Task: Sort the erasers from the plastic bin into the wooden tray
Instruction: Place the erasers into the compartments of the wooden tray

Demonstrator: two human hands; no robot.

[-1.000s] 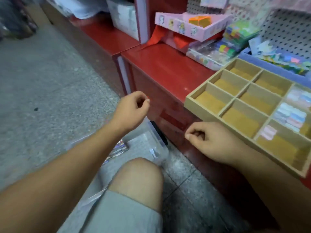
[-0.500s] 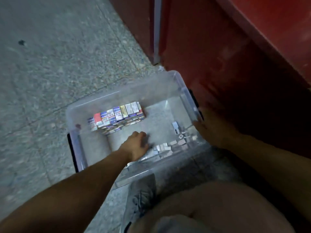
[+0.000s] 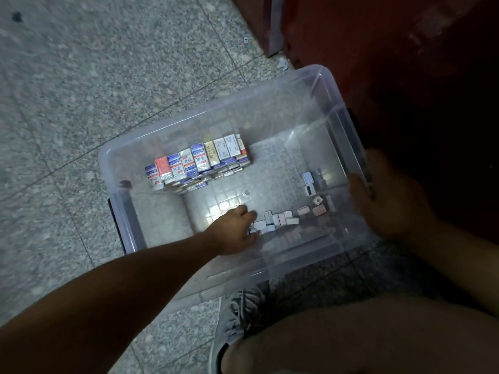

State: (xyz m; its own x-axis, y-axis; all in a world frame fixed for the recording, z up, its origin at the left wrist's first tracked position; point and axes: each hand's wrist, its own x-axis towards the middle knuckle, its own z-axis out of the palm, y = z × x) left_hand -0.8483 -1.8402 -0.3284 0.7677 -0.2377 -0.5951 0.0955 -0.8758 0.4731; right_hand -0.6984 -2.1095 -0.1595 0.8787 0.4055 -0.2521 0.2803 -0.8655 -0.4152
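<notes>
A clear plastic bin (image 3: 189,125) stands on the speckled floor. Inside, at its far left, lies a neat block of boxed erasers (image 3: 197,160) with blue, red and white wrappers. Several small pale loose erasers (image 3: 280,220) are scattered along the near right of the bin's bottom. My left hand (image 3: 235,228) reaches down into the bin, its fingers curled over the left end of the loose erasers and pinching some. My right hand (image 3: 388,195) grips the bin's right rim. The wooden tray is out of view.
A dark red cabinet front (image 3: 378,49) rises right behind and to the right of the bin. My grey shoe (image 3: 237,314) and bare knee (image 3: 364,338) are just in front of it. Grey stone floor (image 3: 81,90) spreads to the left.
A second ago my hands hovered by the wooden tray on the red counter. My view has dropped to the bin; my left hand went inside and my right hand took its rim.
</notes>
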